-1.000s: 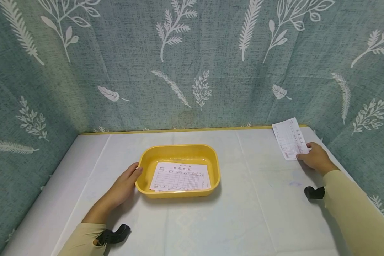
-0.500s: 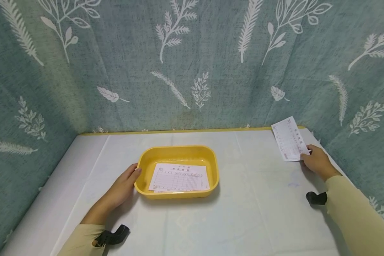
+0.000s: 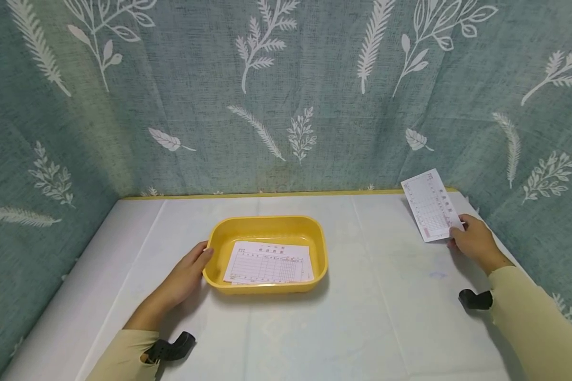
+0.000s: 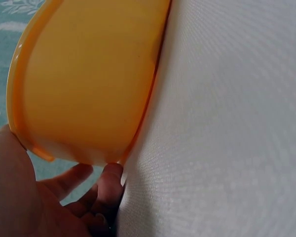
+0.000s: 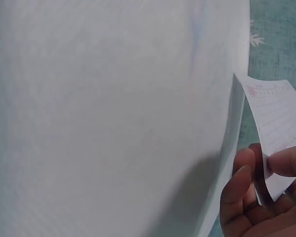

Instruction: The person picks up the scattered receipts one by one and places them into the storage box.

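Note:
A yellow plastic tray (image 3: 267,289) stands on the white-covered table, with a few printed receipt slips (image 3: 269,264) lying overlapped in it. My left hand (image 3: 185,279) holds its left end, thumb at the rim and fingertips against the outer wall (image 4: 89,98). Over at the table's right side, my right hand (image 3: 476,241) pinches one receipt slip (image 3: 428,203) by its near right corner between thumb and fingers. That slip tilts up, its far end overlapping the back edge of the table. In the right wrist view the slip (image 5: 276,108) bends slightly above the thumb.
White cloth (image 3: 314,333) covers the table, and a yellow strip (image 3: 338,192) runs along its back edge. Green leaf-patterned curtain (image 3: 286,106) encloses the back and both sides. Each forearm carries a black strap mount (image 3: 171,348).
My right hand has moved slightly to the right, and the slip in it has risen a little and tipped further up. The left hand and the tray stay put.

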A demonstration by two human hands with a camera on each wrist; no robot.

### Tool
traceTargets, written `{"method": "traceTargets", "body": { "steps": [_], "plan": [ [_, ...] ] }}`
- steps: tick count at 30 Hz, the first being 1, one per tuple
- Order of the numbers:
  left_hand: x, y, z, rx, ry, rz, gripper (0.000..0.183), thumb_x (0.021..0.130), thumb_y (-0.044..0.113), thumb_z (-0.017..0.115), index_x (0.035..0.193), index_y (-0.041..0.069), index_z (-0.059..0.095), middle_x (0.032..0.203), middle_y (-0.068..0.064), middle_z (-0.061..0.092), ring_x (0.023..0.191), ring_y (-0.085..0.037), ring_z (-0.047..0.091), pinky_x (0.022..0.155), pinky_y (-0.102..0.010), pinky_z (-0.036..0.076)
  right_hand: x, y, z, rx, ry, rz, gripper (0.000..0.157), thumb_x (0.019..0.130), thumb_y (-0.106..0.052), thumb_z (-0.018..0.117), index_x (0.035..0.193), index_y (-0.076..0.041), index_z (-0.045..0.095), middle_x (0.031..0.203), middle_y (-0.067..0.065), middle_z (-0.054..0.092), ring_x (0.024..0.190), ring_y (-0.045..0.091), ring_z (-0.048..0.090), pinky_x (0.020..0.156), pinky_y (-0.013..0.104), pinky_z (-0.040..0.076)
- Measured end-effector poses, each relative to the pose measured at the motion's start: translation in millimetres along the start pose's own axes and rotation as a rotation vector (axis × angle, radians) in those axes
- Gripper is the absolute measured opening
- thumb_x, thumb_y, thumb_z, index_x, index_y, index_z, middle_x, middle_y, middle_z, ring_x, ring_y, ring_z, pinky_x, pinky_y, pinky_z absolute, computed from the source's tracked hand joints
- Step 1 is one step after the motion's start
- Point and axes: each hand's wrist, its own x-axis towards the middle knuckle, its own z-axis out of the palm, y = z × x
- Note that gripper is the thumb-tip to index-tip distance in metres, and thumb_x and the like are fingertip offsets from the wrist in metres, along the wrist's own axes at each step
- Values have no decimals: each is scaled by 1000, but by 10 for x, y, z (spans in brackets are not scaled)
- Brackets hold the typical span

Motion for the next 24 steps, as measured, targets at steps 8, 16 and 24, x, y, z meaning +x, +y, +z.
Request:
{"method": "traceTargets", "body": {
  "steps": [8,16,24],
  "plan": [
    [16,2,10,22,3,-5,59,108,48,30,152,8,35,155,-20,40,148,-40,29,121,-63,18,-81,-119,20,38,6,-41,51,102,-16,39,144,13,33,117,30,53,89,29,59,64,26,49],
    [28,-7,1,24,2,5,60,108,48,31,151,7,35,154,-21,41,147,-40,30,120,-64,17,-188,-238,44,54,33,-111,45,103,-13,41,139,12,39,115,31,56,84,26,63,62,24,51],
    [27,-23,9,17,0,-2,60,108,48,31,151,8,35,153,-21,41,147,-39,30,120,-63,17,-319,-406,48,67,52,-226,40,103,-11,44,137,12,43,111,29,61,79,22,64,62,23,53]
  ]
}}
